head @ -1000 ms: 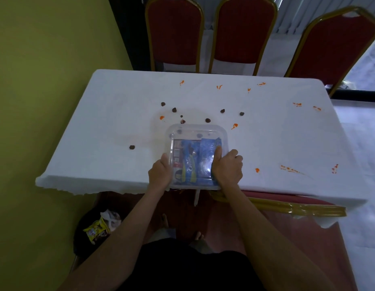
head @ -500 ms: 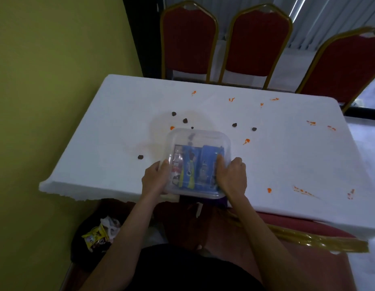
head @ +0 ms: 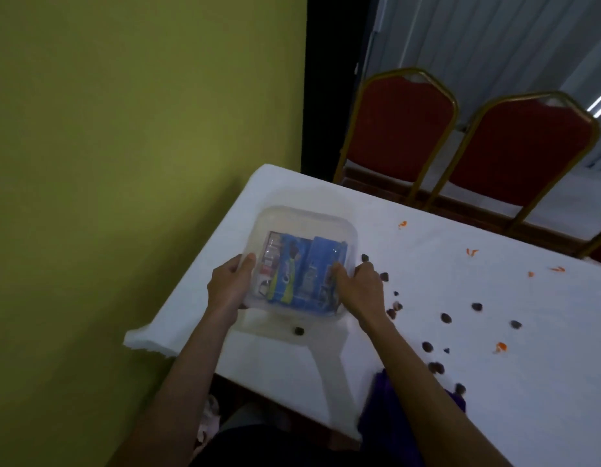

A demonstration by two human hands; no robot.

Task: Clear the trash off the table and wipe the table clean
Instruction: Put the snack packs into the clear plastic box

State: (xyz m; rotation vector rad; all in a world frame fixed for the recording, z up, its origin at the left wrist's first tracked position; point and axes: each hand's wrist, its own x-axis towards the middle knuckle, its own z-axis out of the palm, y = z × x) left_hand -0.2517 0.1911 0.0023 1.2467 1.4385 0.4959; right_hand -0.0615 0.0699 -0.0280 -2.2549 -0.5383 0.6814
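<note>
Both hands are on the clear plastic container (head: 302, 219). The left hand (head: 229, 288) grips its left wall, thumb hooked over the rim and fingers wrapped underneath. The right hand (head: 361, 293) grasps the opposite wall, thumb dipped inside and fingers curled round the outside. So the tub sits squarely between the two hands, with a shadow on the white table (head: 494, 382) just under its near edge.

Inside, up against the right thumb, are blue wrappers (head: 292, 274) lying flat, and a red-and-white packet (head: 269, 261) tucked in by the left thumb. The part of the tub farthest from the hands looks bare. The print on the packets is too blurred to read.

One dark crumb (head: 299, 331) lies just below the tub, between the wrists. More dark crumbs (head: 445, 317) are scattered out beyond the right hand, some right beside its knuckles. Orange smears (head: 500, 347) sit farther off on that side. A purple cloth (head: 390, 392) lies beside the right forearm at the table's near edge.
</note>
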